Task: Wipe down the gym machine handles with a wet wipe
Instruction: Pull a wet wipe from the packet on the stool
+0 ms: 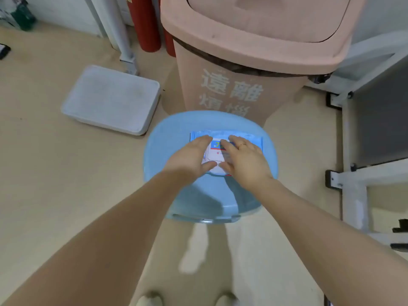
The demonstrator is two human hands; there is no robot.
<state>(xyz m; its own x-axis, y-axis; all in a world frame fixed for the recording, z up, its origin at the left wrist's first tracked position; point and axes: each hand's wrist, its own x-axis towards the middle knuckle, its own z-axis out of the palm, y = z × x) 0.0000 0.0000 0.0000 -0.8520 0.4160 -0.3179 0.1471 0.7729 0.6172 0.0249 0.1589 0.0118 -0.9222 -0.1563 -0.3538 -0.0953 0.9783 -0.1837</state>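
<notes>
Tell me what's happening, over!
Both hands, left and right, flat on wipes pack. Pack on blue stool, no wipe out. Pink bin behind, nothing blocking.

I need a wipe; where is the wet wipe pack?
In the head view, the blue wet wipe pack lies on the round blue plastic stool, centre frame, before the pink plastic bin, under both hands.
</notes>
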